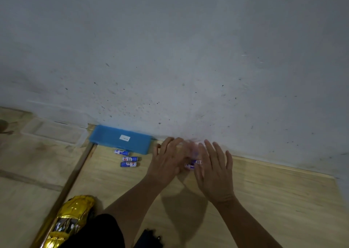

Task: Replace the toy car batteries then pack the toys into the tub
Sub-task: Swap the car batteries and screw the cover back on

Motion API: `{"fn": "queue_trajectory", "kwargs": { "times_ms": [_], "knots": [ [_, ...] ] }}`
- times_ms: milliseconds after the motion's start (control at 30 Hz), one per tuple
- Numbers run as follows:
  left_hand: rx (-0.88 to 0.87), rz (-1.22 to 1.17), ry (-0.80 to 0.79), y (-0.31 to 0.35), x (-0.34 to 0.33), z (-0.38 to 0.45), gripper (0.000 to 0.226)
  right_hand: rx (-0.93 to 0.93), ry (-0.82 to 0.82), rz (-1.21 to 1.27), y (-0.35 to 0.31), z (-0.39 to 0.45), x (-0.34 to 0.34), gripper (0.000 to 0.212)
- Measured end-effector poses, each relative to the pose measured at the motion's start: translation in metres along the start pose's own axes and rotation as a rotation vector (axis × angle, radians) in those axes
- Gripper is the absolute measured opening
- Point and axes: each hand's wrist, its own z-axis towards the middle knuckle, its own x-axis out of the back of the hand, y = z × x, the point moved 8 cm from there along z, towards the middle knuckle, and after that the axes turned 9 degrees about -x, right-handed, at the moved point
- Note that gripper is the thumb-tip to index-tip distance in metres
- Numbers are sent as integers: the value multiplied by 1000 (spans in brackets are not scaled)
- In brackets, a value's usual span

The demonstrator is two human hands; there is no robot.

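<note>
My left hand and my right hand meet over the wooden floor near the wall. Between them show blue-and-white batteries, partly hidden and blurred; which hand holds them I cannot tell. The fingers of both hands look mostly straight. Three more blue-and-white batteries lie on the floor to the left, just in front of a blue plastic case. A shiny gold toy car sits at the lower left, close to my knee.
A clear plastic tub stands against the wall at the left. A wooden strip runs diagonally across the floor. A small black object lies at the bottom edge. The grey wall rises right behind my hands.
</note>
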Motion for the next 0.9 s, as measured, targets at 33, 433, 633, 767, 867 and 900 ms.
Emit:
{"fn": "queue_trajectory", "kwargs": {
  "times_ms": [33,433,633,767,867,900],
  "knots": [
    [-26,8,-1,5,-2,-3,91,8,-28,-10,1,-4,-5,47],
    [-26,-77,-187,-8,9,-9,59,125,23,-77,-14,-3,-11,41],
    [208,-27,-96,-117,45,-57,40,388,-41,105,-111,-12,-23,37],
    [311,-15,-198,-180,53,-86,54,298,-228,150,-166,-19,-62,60],
    [252,-28,-316,-196,41,-92,58,209,-298,86,-180,-20,-91,67],
    [240,-37,-335,-200,39,-92,58,196,-305,82,-183,-20,-96,67]
  ]
}}
